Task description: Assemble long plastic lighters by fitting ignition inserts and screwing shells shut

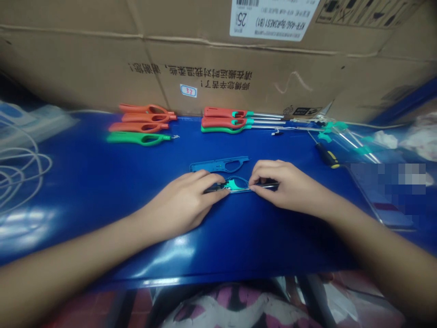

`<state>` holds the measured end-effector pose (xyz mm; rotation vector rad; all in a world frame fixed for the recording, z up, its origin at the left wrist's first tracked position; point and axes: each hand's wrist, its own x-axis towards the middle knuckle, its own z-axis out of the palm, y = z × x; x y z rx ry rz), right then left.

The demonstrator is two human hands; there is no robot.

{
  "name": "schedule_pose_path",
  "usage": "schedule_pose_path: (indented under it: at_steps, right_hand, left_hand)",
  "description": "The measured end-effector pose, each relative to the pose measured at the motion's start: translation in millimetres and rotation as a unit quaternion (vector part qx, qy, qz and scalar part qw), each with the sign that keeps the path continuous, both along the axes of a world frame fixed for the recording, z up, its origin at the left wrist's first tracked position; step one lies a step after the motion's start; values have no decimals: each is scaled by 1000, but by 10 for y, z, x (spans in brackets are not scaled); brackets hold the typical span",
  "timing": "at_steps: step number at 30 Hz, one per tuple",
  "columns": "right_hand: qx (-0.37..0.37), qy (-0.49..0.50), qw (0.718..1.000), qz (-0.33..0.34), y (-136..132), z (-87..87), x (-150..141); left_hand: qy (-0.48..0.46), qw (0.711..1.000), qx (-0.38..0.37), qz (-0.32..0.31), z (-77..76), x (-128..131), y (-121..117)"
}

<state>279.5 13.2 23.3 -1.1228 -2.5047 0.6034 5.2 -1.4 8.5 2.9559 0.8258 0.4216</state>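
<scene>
On the blue table (239, 237) lies a half-open blue lighter shell (235, 186) with a teal trigger and dark inner parts showing. My left hand (184, 202) lies over its left end, fingers pressed down on it. My right hand (282, 184) pinches its right end, where a dark metal tube sticks out. Just behind it lies the other blue shell half (220, 164), untouched.
At the back left lie orange handles (145, 119) and a green handle (138, 138). Assembled long lighters (235, 120) lie at the back centre, loose tubes with teal parts (344, 136) and a screwdriver (327, 156) to the right. Cardboard boxes (218, 54) wall the back; white cord (20, 168) lies left.
</scene>
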Motion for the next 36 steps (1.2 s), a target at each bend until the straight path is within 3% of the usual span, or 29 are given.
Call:
schedule_pose_path:
  at_steps: [7, 12, 18, 22, 29, 31, 36]
  right_hand:
    - [-16, 23, 999, -17, -9, -1, -20]
    - [24, 65, 997, -20, 7, -40, -18]
    - [90, -68, 992, -48, 57, -161, 3]
    - [94, -64, 990, -78, 96, -174, 45]
    - [53, 46, 992, -110, 185, -126, 114]
    - [41, 100, 983, -145, 155, -100, 68]
    - [-89, 248, 945, -194, 23, -28, -101]
  left_hand:
    - [-20, 1000, -9, -4, -16, -16, 22]
    - [-72, 997, -27, -8, -27, -63, 57]
    - [-75, 997, 2, -4, 128, -144, 97]
    - [-49, 999, 10, -1, 216, -202, 129]
    - [-52, 997, 37, 46, 211, -245, 203]
    - [-60, 995, 62, 54, 208, -238, 216]
    - [-86, 993, 77, 42, 241, -223, 189]
